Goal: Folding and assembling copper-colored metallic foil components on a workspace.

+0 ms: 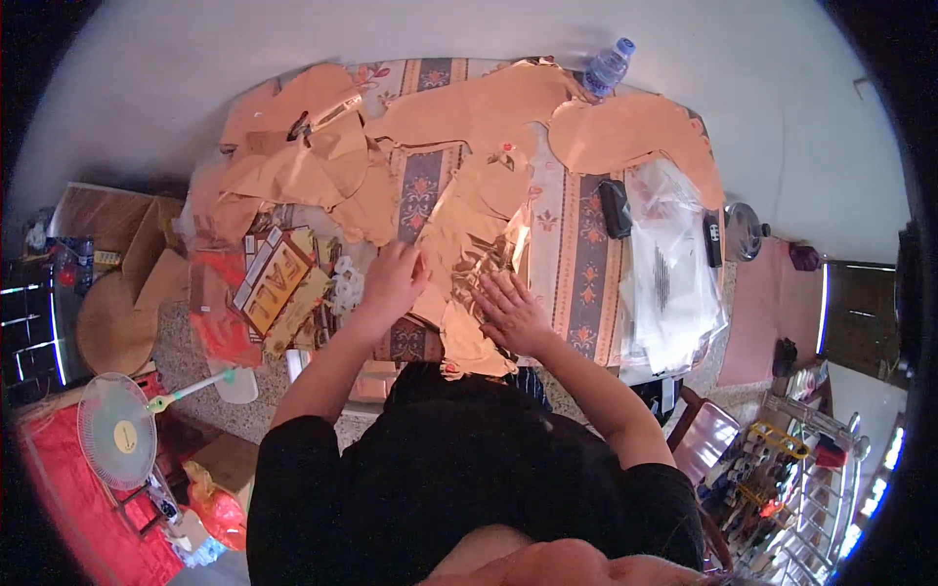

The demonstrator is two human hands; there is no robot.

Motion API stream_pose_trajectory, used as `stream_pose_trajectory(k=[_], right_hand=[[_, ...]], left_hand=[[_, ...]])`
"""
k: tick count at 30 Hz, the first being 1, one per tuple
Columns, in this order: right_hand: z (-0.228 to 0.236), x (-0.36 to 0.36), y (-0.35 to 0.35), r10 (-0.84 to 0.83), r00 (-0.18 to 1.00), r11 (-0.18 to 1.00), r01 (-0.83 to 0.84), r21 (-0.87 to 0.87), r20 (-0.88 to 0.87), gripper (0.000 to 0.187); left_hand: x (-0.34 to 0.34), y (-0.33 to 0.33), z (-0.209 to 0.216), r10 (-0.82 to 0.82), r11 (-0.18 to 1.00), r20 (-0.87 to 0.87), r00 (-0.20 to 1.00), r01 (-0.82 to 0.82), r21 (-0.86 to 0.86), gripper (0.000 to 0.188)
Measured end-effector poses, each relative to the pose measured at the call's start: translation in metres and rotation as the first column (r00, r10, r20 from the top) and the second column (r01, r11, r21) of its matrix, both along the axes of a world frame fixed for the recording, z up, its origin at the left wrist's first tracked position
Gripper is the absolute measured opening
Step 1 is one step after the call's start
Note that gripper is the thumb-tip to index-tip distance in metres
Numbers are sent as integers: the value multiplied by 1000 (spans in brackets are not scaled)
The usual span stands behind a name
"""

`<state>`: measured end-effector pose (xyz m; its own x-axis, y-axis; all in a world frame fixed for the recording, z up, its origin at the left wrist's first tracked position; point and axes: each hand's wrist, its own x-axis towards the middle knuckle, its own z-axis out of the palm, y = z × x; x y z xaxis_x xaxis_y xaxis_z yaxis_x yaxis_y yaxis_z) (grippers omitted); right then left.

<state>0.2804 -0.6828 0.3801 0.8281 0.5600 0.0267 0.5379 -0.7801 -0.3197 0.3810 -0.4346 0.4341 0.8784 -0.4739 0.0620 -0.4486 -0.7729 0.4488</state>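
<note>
A crumpled rose-gold foil balloon (486, 200), flat and uninflated, lies down the middle of the table with its near end at the front edge. My right hand (513, 308) rests palm down on its shiny creased part, fingers stretched and spread. At the foil's left edge is my left hand (391, 281), its fingers curled together; whatever is between the fingertips is hidden. Close by on the left sit a small white bundle (346, 285) and a pile of printed cards in packaging (278, 283).
More flat foil sheets (479, 105) cover the table's far side and left. A water bottle (608, 66) stands at the back. On the right lie a black case (615, 208) and clear plastic bags (669, 273). A fan (117, 430) and cardboard box (161, 244) are off left.
</note>
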Motion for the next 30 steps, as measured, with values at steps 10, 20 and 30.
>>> stream_pose_trajectory(k=[10,20,30], right_hand=[[3,4,-1,28,999,1000,-27,-14,17,69],[9,6,-3,39,998,999,-38,17,-50,67],[10,8,-3,59,995,997,-63,-44,-77,74]], left_hand=[[-51,30,-20,279,958,-229,933,-256,127,52],[-52,59,-14,-49,999,-425,904,40,-30,25],[-73,43,-2,-94,995,-164,982,98,18,18]])
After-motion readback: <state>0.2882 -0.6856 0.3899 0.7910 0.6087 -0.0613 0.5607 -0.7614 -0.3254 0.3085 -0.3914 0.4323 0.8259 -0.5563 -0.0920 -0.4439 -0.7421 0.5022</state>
